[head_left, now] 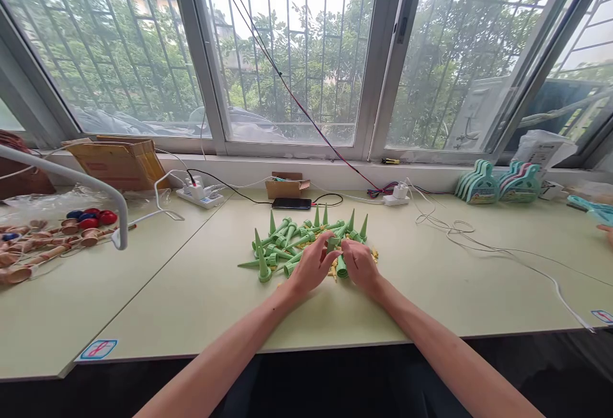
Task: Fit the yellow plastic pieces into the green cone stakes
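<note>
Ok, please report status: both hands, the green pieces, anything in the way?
Left hand: holding green cylindrical plastic piece. Right hand: close beside it, hold unclear. Green conical plastic spikes: piled around, some upright. Small yellow pieces: scattered close by.

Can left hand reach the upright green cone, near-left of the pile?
Probably yes: the green cone stands uncovered at the edge of the pile, though the left hand holds a green piece.

green cones (263,266) ahead, bare tabletop (421,268) rightward, white cable (558,290) beyond
</note>
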`<state>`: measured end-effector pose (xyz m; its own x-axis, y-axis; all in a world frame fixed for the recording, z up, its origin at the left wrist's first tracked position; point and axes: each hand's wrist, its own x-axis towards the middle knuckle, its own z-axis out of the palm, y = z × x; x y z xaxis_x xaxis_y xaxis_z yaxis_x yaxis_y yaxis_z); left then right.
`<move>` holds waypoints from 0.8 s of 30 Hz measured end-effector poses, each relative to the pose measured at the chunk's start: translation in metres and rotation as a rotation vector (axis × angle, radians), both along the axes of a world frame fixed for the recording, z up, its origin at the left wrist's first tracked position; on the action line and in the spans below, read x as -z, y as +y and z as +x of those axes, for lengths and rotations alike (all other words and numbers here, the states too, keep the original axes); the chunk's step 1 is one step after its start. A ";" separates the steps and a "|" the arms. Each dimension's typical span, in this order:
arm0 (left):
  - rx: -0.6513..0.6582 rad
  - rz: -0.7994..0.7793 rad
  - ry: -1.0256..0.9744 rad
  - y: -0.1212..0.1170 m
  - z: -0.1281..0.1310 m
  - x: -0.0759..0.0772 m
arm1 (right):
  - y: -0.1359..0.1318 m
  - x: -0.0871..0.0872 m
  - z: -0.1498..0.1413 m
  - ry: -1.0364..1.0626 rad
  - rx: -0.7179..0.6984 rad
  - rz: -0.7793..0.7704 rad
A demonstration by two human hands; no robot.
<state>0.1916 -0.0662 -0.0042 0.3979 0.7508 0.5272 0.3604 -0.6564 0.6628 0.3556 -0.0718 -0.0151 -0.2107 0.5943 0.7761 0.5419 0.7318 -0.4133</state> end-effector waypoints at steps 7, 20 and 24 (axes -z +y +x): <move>-0.013 0.004 -0.003 0.000 0.001 0.000 | -0.004 -0.002 0.000 -0.026 -0.019 -0.018; -0.026 0.031 -0.035 0.000 0.002 0.000 | -0.005 -0.001 0.001 -0.063 -0.087 0.037; -0.037 0.036 -0.035 0.000 0.002 0.002 | -0.006 -0.001 0.002 -0.076 -0.108 0.033</move>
